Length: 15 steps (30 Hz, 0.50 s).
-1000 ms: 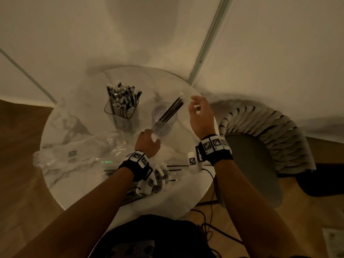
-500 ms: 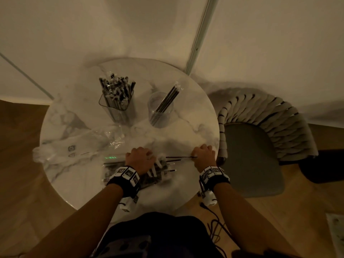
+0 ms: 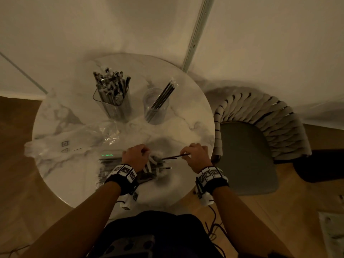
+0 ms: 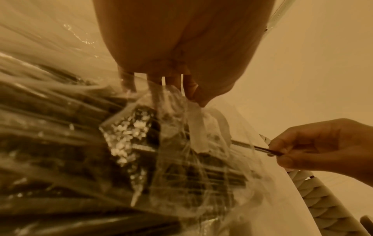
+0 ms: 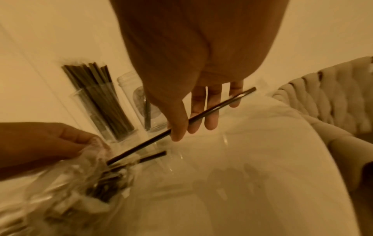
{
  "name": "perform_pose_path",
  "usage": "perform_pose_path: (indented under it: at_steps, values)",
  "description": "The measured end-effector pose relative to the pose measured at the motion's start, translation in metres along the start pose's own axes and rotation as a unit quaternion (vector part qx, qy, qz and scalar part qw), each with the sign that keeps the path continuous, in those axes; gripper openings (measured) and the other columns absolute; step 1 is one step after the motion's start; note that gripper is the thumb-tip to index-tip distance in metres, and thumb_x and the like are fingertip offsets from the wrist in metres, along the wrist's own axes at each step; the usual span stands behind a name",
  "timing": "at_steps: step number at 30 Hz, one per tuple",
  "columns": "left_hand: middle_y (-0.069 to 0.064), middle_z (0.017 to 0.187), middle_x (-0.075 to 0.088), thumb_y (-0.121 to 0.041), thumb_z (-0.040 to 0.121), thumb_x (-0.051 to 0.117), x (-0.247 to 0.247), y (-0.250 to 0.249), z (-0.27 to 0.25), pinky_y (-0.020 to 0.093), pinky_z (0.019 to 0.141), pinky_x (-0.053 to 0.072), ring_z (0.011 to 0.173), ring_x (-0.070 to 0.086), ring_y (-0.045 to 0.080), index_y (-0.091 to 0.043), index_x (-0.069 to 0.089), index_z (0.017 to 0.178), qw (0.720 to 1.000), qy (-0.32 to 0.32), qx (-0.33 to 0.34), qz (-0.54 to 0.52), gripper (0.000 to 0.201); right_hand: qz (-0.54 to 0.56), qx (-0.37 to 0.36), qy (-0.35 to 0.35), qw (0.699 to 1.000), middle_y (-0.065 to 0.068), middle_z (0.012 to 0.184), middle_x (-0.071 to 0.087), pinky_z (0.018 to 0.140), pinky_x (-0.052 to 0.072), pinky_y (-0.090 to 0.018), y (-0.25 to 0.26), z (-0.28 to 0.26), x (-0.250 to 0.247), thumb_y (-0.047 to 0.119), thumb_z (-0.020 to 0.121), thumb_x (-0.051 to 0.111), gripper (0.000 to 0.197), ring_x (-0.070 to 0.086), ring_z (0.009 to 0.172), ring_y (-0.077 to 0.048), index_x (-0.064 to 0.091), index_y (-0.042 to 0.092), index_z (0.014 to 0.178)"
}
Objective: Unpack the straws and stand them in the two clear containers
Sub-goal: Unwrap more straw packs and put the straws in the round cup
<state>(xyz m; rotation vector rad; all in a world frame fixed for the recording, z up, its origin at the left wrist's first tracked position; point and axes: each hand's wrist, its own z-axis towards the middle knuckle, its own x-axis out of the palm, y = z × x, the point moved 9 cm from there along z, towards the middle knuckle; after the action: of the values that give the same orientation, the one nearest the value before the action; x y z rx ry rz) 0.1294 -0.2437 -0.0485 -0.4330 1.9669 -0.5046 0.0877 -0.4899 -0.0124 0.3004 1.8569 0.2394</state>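
The round marble table [image 3: 186, 116] fills the middle of the head view, its smooth pale top veined with grey; its right rim curves close beside a chair [image 3: 264, 127] with a woven, rope-like back. My forearms reach up from the bottom of the frame, both wrists banded. A crumpled clear bag [image 3: 61, 144] sprawls over the table's left side, hanging past the edge.

In the upper centre stand two clear containers just beside each other: the left container [image 3: 113, 101] is packed with dark straws, the right container [image 3: 155, 107] holds only a few, leaning to the upper right, with bare marble around its base.

My left hand [image 3: 135, 155] sits low in the centre, fingers curled down and pinching the torn, glossy mouth of the straw packet [image 4: 141, 151], which lies flat on the table near the rim closest to me. My right hand [image 3: 197, 155], to its right near the table's edge, holds one thin black straw [image 5: 201, 116] between thumb [image 5: 177, 127] and fingers; the other fingers are only loosely bent. The straw's far end still lies at the packet's opening.
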Motion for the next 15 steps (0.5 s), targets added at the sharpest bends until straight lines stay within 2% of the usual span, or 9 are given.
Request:
perform_pose_path:
  at_steps: [2, 5, 7, 9, 12, 15]
  values:
    - [-0.011, 0.096, 0.069, -0.043, 0.091, 0.055, 0.001, -0.002, -0.002, 0.044, 0.095, 0.046, 0.093, 0.064, 0.019, -0.038, 0.063, 0.093, 1.000, 0.004, -0.005, -0.016, 0.010, 0.004, -0.027, 0.015, 1.000, 0.005, 0.099, 0.058, 0.087, 0.029, -0.039, 0.017, 0.001, 0.004, 0.036, 0.094, 0.059, 0.015, 0.047, 0.099, -0.019, 0.070, 0.035, 0.105]
    - [-0.012, 0.094, 0.069, -0.044, 0.089, 0.057, 0.001, -0.003, -0.004, 0.041, 0.092, 0.048, 0.091, 0.064, 0.017, -0.038, 0.064, 0.091, 0.999, 0.002, -0.010, -0.049, 0.009, 0.027, -0.053, 0.036, 0.998, 0.002, 0.104, 0.057, 0.086, 0.033, -0.040, 0.039, 0.006, 0.013, 0.038, 0.096, 0.057, 0.022, 0.046, 0.101, -0.021, 0.072, 0.034, 0.110]
    - [-0.007, 0.094, 0.070, -0.039, 0.089, 0.061, -0.001, -0.006, -0.004, 0.032, 0.086, 0.049, 0.090, 0.064, 0.018, -0.035, 0.066, 0.090, 0.997, -0.002, -0.004, -0.072, 0.007, 0.046, -0.067, 0.051, 0.995, 0.000, 0.103, 0.057, 0.086, 0.039, -0.040, 0.056, 0.007, 0.020, 0.039, 0.096, 0.057, 0.024, 0.047, 0.101, -0.023, 0.073, 0.032, 0.111]
    - [-0.001, 0.096, 0.071, -0.032, 0.091, 0.063, -0.003, -0.010, -0.005, 0.023, 0.078, 0.043, 0.085, 0.062, 0.016, -0.025, 0.069, 0.094, 0.996, -0.011, 0.006, -0.088, 0.010, 0.054, -0.079, 0.074, 0.993, -0.003, 0.103, 0.059, 0.084, 0.043, -0.040, 0.071, 0.008, 0.033, 0.039, 0.095, 0.056, 0.026, 0.049, 0.098, -0.025, 0.073, 0.029, 0.113]
    - [0.001, 0.095, 0.071, -0.026, 0.092, 0.064, -0.006, -0.012, -0.007, 0.017, 0.075, 0.036, 0.079, 0.054, 0.009, -0.015, 0.071, 0.097, 0.994, -0.026, 0.005, -0.104, 0.014, 0.025, -0.074, 0.103, 0.992, -0.008, 0.100, 0.061, 0.081, 0.049, -0.042, 0.086, 0.009, 0.052, 0.041, 0.091, 0.056, 0.031, 0.056, 0.094, -0.032, 0.071, 0.018, 0.106]
    - [0.004, 0.094, 0.072, -0.023, 0.091, 0.066, -0.008, -0.010, -0.009, 0.018, 0.075, 0.038, 0.079, 0.056, 0.011, -0.013, 0.071, 0.096, 0.991, -0.035, -0.005, -0.127, 0.013, 0.043, -0.032, 0.112, 0.992, -0.011, 0.099, 0.060, 0.083, 0.050, -0.043, 0.082, 0.011, 0.061, 0.038, 0.085, 0.064, 0.029, 0.057, 0.092, -0.033, 0.066, 0.012, 0.097]
